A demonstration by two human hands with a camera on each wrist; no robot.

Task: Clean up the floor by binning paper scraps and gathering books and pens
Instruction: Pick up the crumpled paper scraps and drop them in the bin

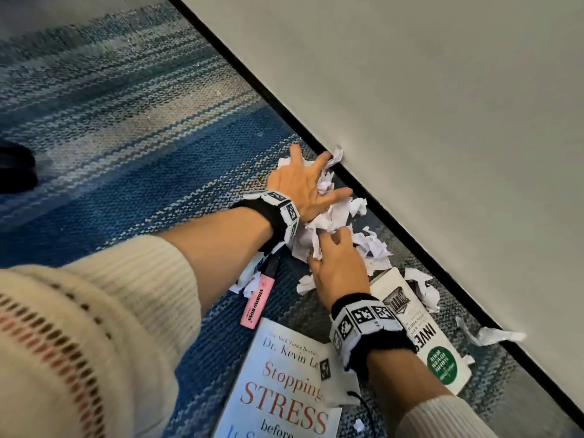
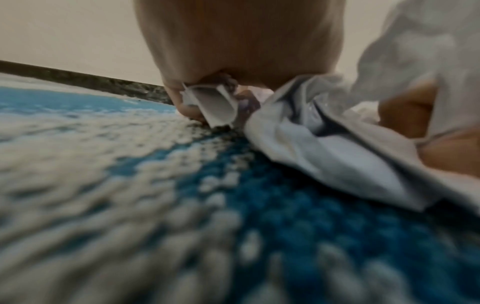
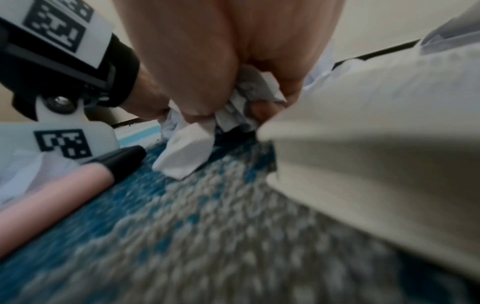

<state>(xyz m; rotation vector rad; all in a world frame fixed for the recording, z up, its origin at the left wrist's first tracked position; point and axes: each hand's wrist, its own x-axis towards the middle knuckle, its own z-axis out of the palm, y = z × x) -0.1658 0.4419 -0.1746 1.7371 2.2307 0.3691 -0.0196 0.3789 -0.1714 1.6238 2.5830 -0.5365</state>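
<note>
A heap of torn white paper scraps [image 1: 335, 213] lies on the carpet against the wall. My left hand [image 1: 316, 175] is spread over its far side, fingertips curled down into the paper; in the left wrist view the hand [image 2: 233, 51] holds a folded scrap [image 2: 218, 107] under it. My right hand [image 1: 328, 245] grips scraps at the near side, and its fingers [image 3: 197, 82] pinch crumpled paper [image 3: 249, 98]. A pink highlighter [image 1: 257, 295] [image 3: 52, 195] lies left of the hands. Two books lie near: a "Stopping Stress" one [image 1: 284, 390] and a white one [image 1: 420, 330] [image 3: 376, 127] under my right wrist.
The grey wall's black skirting [image 1: 379, 197] runs diagonally right behind the heap. More loose scraps [image 1: 493, 335] lie along it to the right, and some [image 1: 246, 282] under the highlighter. Blue and white striped carpet [image 1: 126, 137] stretches left; a dark object [image 1: 15, 169] sits at the far left.
</note>
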